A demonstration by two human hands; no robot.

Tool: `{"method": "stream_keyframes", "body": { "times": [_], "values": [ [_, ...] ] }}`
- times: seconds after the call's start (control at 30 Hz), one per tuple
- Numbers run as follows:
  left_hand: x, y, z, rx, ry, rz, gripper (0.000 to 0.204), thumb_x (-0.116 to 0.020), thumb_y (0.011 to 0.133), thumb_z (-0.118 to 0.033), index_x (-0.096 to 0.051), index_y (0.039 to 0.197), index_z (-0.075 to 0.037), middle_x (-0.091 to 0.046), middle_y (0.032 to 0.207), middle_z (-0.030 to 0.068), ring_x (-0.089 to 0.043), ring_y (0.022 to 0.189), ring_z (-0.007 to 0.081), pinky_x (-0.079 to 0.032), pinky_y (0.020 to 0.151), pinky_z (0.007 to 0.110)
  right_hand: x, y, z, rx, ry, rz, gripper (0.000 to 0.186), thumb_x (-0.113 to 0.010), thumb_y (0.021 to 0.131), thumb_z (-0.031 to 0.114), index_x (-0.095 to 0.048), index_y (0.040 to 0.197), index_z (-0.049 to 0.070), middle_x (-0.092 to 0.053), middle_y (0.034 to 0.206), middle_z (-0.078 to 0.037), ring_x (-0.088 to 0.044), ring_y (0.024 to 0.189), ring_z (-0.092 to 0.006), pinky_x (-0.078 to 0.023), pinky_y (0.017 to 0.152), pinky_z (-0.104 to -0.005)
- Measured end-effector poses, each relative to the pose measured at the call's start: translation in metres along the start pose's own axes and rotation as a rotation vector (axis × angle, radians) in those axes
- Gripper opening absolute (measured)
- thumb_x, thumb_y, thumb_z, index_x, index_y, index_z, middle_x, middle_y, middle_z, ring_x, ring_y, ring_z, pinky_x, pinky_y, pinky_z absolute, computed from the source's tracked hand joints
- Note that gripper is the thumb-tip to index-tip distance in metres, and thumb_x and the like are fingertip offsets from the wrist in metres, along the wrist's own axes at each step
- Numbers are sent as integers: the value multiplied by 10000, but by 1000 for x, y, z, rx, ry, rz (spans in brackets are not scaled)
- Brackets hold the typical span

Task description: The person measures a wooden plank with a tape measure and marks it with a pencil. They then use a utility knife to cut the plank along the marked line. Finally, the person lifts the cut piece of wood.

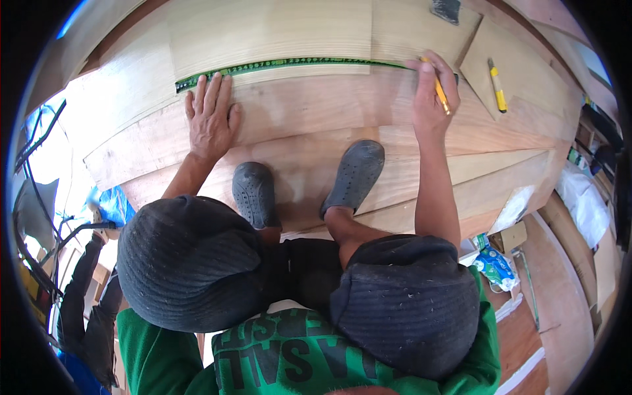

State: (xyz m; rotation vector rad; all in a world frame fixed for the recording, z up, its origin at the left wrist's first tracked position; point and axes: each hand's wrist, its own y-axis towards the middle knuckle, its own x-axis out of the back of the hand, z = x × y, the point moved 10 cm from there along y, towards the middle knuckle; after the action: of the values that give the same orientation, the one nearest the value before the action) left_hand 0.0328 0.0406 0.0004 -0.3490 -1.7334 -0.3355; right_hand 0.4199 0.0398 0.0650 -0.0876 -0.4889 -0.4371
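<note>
A green measuring tape with printed markings stretches across a pale plywood sheet. My left hand lies on the sheet at the tape's left end, fingers spread and fingertips touching the tape. My right hand is closed around a yellow pencil at the tape's right end; whether it also grips the tape is unclear. A yellow-handled utility knife lies to the right of it, on another plywood piece. A small dark grey object lies at the top of the work surface.
My feet in grey clogs are on the wooden boards. Cables, blue plastic and another person's dark-trousered legs are at left. White plastic, cardboard and a blue-white package lie at right.
</note>
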Motion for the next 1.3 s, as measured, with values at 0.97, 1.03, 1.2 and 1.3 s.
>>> {"method": "stream_keyframes", "body": {
  "times": [0.97,1.03,1.2,1.3],
  "values": [
    [-37,11,200,853,-770,50,721,-688,931,-343,-391,1495,-6,-639,1231,159,-650,954,294,-526,799,430,-11,26,4,242,-453,40,570,-777,723,220,-581,1243,90,-612,1185,-126,-486,1231,-366,-443,977,-495],
    [-51,22,184,861,-945,138,662,-679,940,-335,-431,1463,-14,-645,1205,146,-642,967,283,-519,804,421,-9,52,-6,149,-359,-26,564,-777,728,223,-577,1237,84,-610,1166,-135,-477,1235,-370,-436,995,-505],
    [-45,40,162,780,-627,311,373,-654,973,-308,-611,1225,-36,-675,1076,90,-630,970,180,-516,823,327,33,64,31,433,-261,-301,586,-782,755,235,-564,1270,61,-588,1229,-184,-481,1244,-410,-407,1054,-520],
    [-29,26,178,769,-843,287,298,-620,1000,-238,-618,1217,-34,-682,1105,92,-639,1010,171,-523,861,311,80,36,34,384,-163,-403,591,-780,788,208,-546,1301,29,-572,1280,-218,-513,1238,-409,-416,1058,-473]
  ]
}}
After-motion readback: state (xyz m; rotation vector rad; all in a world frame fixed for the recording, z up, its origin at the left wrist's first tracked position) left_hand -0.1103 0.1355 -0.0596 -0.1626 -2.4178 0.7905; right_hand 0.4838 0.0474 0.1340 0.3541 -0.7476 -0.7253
